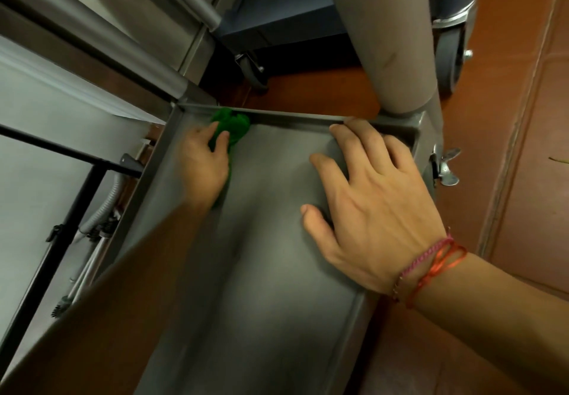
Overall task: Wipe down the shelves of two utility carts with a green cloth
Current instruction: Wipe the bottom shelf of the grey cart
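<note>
The green cloth [235, 125] lies bunched tight in the far left corner of the cart's shelf [261, 240]. The left hand [203, 164] presses it down with fingers laid fairly straight over it, though blur hides the thumb. The right hand [375, 210] rests spread flat near the far right corner, holding nothing. Soft and light, the cloth will likely crumple and slide easily, so it is best pinned through its middle under a flat palm.

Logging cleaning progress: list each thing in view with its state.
Green cloth: bunched, pressed into the shelf's far left corner.
Left hand: pressing on the cloth, blurred.
Right hand: spread open over the shelf, fingertips at the far rim.
Shelf: bare apart from cloth and hands.
Wheel: standing on the tiled floor.
</note>
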`<state>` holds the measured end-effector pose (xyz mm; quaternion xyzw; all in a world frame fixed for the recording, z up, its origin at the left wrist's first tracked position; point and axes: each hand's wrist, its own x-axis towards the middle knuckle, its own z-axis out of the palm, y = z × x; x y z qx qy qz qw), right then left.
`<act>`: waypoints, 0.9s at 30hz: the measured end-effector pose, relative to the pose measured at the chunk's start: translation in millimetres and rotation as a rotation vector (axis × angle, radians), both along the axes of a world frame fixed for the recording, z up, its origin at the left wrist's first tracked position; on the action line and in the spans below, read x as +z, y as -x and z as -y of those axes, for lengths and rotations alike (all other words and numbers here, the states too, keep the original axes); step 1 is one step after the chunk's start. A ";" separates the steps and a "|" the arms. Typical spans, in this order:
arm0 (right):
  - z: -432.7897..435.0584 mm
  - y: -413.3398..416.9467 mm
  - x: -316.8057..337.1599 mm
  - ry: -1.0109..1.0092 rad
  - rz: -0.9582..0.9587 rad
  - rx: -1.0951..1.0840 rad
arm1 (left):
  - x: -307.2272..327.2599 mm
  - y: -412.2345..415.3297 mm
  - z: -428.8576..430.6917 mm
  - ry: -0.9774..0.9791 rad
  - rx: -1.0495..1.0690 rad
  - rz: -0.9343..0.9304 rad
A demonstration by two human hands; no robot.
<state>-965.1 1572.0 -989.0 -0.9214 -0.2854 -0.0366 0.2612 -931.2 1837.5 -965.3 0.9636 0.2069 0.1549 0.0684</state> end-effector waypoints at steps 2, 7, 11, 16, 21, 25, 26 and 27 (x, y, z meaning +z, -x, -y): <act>0.8 0.0 0.2 -0.002 -0.003 0.002 | 5.2 -8.5 -11.4 -0.004 0.065 -0.049; 1.5 -1.8 1.2 -0.023 0.021 0.007 | 8.9 -26.6 -9.2 0.171 0.296 -0.010; 0.6 -2.1 1.2 -0.058 0.013 0.001 | 6.7 -15.5 16.3 0.247 0.292 0.026; 5.4 -1.7 3.2 -0.082 0.007 0.046 | 2.0 12.9 79.9 0.190 0.152 0.112; 23.7 -1.4 4.3 -0.190 -0.064 0.172 | 5.8 41.9 142.5 0.373 -0.025 0.063; 43.2 0.9 4.1 -0.212 -0.111 0.278 | 9.4 70.3 182.5 0.475 -0.144 0.029; 46.8 2.2 4.8 -0.203 -0.120 0.299 | 9.9 73.8 186.4 0.479 -0.148 0.029; 49.8 2.6 5.9 -0.198 -0.138 0.315 | 10.9 75.7 189.1 0.492 -0.149 0.027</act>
